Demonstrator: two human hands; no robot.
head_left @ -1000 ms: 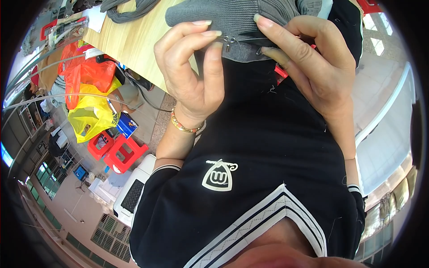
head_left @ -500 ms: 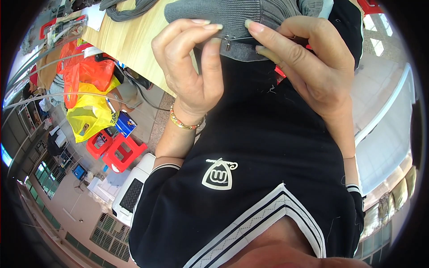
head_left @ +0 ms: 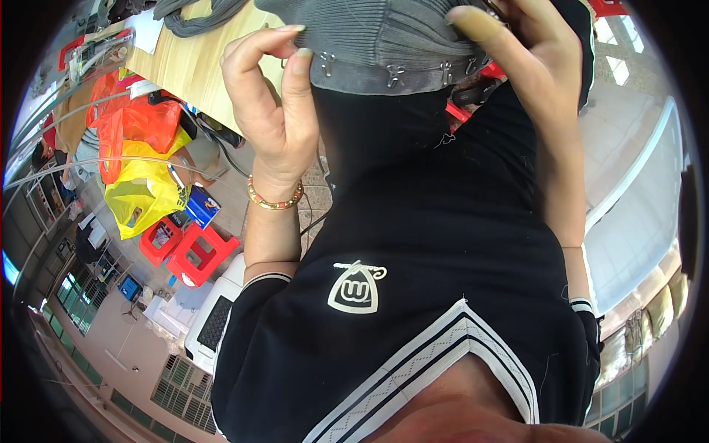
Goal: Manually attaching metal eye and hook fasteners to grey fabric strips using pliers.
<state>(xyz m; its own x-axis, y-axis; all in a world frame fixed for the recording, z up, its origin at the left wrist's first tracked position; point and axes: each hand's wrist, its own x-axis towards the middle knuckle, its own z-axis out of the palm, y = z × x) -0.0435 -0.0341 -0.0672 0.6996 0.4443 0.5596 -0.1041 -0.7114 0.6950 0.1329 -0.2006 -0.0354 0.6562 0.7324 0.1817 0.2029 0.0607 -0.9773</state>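
Note:
A grey ribbed knit garment (head_left: 347, 33) lies over my lap, with a dark band along its near edge. Several small metal hooks (head_left: 395, 75) sit in a row on that band. My left hand (head_left: 277, 111) pinches at the garment's left edge with curled thumb and index finger, their tips slightly apart. Over the garment's right end is my right hand (head_left: 535, 66), thumb stretched left and fingers curled at the top of the picture. Something small and dark shows between those fingers, too cut off to name.
A pale wooden table (head_left: 210, 85) stands at the upper left, bearing a grey knit piece (head_left: 199, 18). Beyond it are red and yellow plastic bags (head_left: 144, 192), red stools (head_left: 199, 255) and a blue box (head_left: 201, 207). A pale curved-rim surface (head_left: 635, 207) lies to the right.
My right hand has moved up and right, away from the left fingertips. My left hand has shifted left and its fingertips have parted a little. More hooks on the band now show.

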